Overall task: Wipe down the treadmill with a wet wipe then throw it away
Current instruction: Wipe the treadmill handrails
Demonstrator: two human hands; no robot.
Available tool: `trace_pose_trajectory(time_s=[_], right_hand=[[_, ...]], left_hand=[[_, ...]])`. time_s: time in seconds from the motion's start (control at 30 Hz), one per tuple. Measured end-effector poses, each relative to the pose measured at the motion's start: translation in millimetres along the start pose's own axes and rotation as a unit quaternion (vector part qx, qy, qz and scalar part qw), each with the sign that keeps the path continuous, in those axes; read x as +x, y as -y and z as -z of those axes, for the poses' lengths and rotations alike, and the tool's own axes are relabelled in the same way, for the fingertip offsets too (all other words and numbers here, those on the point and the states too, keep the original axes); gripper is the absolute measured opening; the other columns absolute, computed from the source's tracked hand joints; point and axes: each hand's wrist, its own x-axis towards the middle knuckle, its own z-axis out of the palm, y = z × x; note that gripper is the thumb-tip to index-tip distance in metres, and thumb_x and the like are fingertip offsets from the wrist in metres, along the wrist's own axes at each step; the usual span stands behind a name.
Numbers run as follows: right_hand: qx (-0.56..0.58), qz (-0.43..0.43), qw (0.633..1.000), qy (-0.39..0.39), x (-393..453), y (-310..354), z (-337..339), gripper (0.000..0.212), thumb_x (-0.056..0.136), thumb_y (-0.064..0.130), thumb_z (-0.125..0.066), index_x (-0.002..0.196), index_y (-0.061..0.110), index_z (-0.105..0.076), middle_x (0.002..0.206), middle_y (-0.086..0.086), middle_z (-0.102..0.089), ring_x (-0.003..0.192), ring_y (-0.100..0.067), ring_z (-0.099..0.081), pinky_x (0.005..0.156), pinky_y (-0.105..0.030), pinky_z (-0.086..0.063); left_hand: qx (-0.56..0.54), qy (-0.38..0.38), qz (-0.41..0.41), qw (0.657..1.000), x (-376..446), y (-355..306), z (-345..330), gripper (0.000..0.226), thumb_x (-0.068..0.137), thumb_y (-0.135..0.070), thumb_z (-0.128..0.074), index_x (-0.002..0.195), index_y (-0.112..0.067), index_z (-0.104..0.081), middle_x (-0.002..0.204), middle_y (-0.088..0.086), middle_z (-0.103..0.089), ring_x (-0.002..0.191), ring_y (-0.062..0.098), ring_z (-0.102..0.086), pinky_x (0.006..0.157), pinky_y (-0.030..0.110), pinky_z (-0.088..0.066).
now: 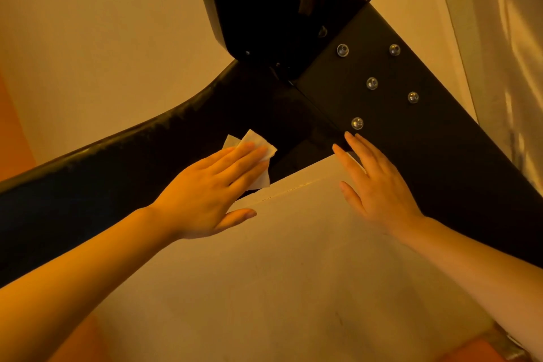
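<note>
From the head camera, the left hand (205, 194) lies flat with straight fingers, pressing a white wet wipe (258, 153) onto the black treadmill frame (117, 173) near where the bars meet. The right hand (379, 185) is spread out with straight fingers and holds nothing; its fingertips touch a black plate (411, 132) with shiny bolts (357, 123). A pale flat panel (293, 258) sits under both arms.

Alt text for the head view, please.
A left hand presses a white wet wipe flat against a black treadmill handrail. The right hand, open, rests by a bolted black bracket.
</note>
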Motion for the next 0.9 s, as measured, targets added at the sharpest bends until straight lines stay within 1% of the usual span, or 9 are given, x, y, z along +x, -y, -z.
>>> trace_pose_trajectory(time_s=[0.2, 0.3, 0.33, 0.37, 0.47, 0.5, 0.7, 0.8, 0.9], right_hand=[[0.016, -0.027, 1.0, 0.003, -5.9, -9.2, 3.5, 0.056, 0.101, 0.041, -0.026, 0.151, 0.015, -0.031, 0.158, -0.014, -0.027, 0.144, -0.031, -0.028, 0.102, -0.04, -0.039], [0.014, -0.028, 0.999, 0.007, -6.4, -10.6, 4.0, 0.056, 0.1, 0.04, -0.028, 0.151, 0.016, -0.032, 0.157, -0.013, -0.028, 0.144, -0.03, -0.028, 0.102, -0.039, -0.04], [0.013, -0.026, 1.0, 0.007, -6.4, -10.8, 4.3, 0.056, 0.1, 0.04, -0.029, 0.15, 0.016, -0.033, 0.157, -0.013, -0.028, 0.144, -0.03, -0.027, 0.102, -0.039, -0.04], [0.012, -0.025, 1.0, 0.006, -6.6, -11.0, 4.3, 0.055, 0.1, 0.04, -0.029, 0.15, 0.016, -0.033, 0.157, -0.013, -0.029, 0.144, -0.03, -0.027, 0.102, -0.039, -0.039], [0.012, -0.027, 1.0, 0.004, -6.8, -10.7, 4.6, 0.055, 0.1, 0.04, -0.03, 0.15, 0.016, -0.034, 0.157, -0.014, -0.029, 0.144, -0.03, -0.028, 0.103, -0.038, -0.039], [0.013, -0.028, 1.0, 0.005, -6.6, -10.6, 4.2, 0.055, 0.1, 0.04, -0.029, 0.15, 0.016, -0.034, 0.157, -0.014, -0.029, 0.144, -0.03, -0.027, 0.104, -0.039, -0.039], [0.014, -0.027, 1.0, 0.004, -7.4, -11.0, 3.9, 0.056, 0.1, 0.041, -0.028, 0.15, 0.016, -0.032, 0.157, -0.014, -0.028, 0.145, -0.03, -0.026, 0.104, -0.039, -0.038], [0.021, -0.027, 0.999, 0.003, -7.5, -11.0, 3.5, 0.056, 0.101, 0.04, -0.029, 0.151, 0.015, -0.031, 0.158, -0.014, -0.027, 0.145, -0.031, -0.025, 0.105, -0.04, -0.038], [0.025, -0.029, 0.999, 0.003, -8.3, -10.4, 3.3, 0.056, 0.101, 0.039, -0.028, 0.151, 0.015, -0.031, 0.158, -0.015, -0.026, 0.145, -0.032, -0.025, 0.105, -0.042, -0.039]], left_hand=[[-0.014, 0.003, 0.008, 1.0, 37.6, -8.0, 4.0, 0.077, 0.097, -0.063, -0.013, 0.153, -0.012, -0.024, 0.159, 0.009, -0.023, 0.147, 0.029, -0.018, 0.116, 0.044, -0.02], [0.025, -0.003, 0.017, 1.0, 68.5, -18.7, 10.1, 0.078, 0.093, -0.067, 0.002, 0.152, -0.016, 0.006, 0.158, 0.005, 0.01, 0.145, 0.024, 0.013, 0.117, 0.037, 0.004], [0.033, 0.015, 0.023, 0.999, 77.7, -21.6, 11.5, 0.078, 0.091, -0.068, 0.003, 0.15, -0.016, 0.012, 0.157, 0.004, 0.016, 0.141, 0.023, 0.021, 0.115, 0.036, 0.01], [0.024, 0.016, 0.029, 0.999, 86.2, -23.9, 12.7, 0.079, 0.091, -0.067, 0.002, 0.151, -0.016, 0.01, 0.159, 0.005, 0.013, 0.14, 0.022, 0.022, 0.114, 0.035, 0.011], [0.016, -0.037, 0.03, 0.999, 100.9, -29.0, 9.5, 0.079, 0.095, -0.065, -0.006, 0.154, -0.013, -0.017, 0.161, 0.009, -0.017, 0.143, 0.024, 0.004, 0.116, 0.039, 0.0], [0.016, -0.044, 0.033, 0.998, 102.3, -29.4, 7.1, 0.079, 0.095, -0.065, -0.007, 0.154, -0.013, -0.02, 0.16, 0.009, -0.02, 0.144, 0.025, 0.001, 0.116, 0.039, -0.002], [0.033, -0.017, 0.048, 0.998, 82.8, -29.7, 0.1, 0.082, 0.092, -0.066, 0.001, 0.155, -0.014, -0.009, 0.162, 0.009, -0.011, 0.146, 0.027, 0.004, 0.117, 0.041, 0.0], [0.027, -0.022, 0.049, 0.998, 50.8, -28.5, -5.5, 0.079, 0.095, -0.063, -0.01, 0.154, -0.012, -0.019, 0.16, 0.011, -0.019, 0.148, 0.03, -0.01, 0.116, 0.045, -0.01], [0.011, -0.037, 0.04, 0.998, 16.7, -28.8, -12.6, 0.077, 0.097, -0.061, -0.022, 0.154, -0.01, -0.025, 0.16, 0.013, -0.021, 0.148, 0.032, -0.014, 0.116, 0.047, -0.014]])
